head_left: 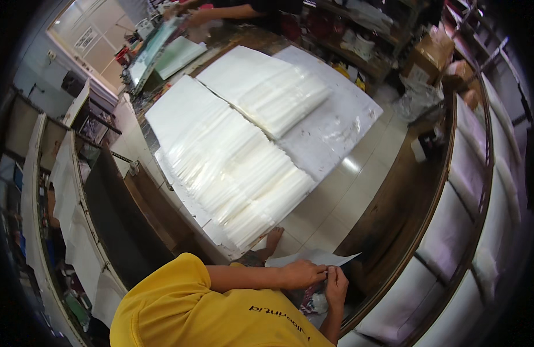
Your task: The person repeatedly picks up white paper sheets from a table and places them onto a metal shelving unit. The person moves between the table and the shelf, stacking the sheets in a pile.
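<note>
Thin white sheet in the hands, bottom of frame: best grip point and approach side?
Probably the near edge, where the left hand and right hand already pinch the white sheet. It is thin, limp and lies nearly flat, its far corner pointing away to the right, so a fingertip pinch from the person's side, thumb on top, suits it.

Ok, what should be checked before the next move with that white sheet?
1. Left hand grips the sheet: ok.
2. Right hand pinches the sheet's edge: ok.
3. Sheet held apart from the stacks: ok.
4. Stacks evenly fanned: ok.
5. Other person's hand away from the stacks: ok.
6. One sheet or several in the grip: cannot tell.
</note>
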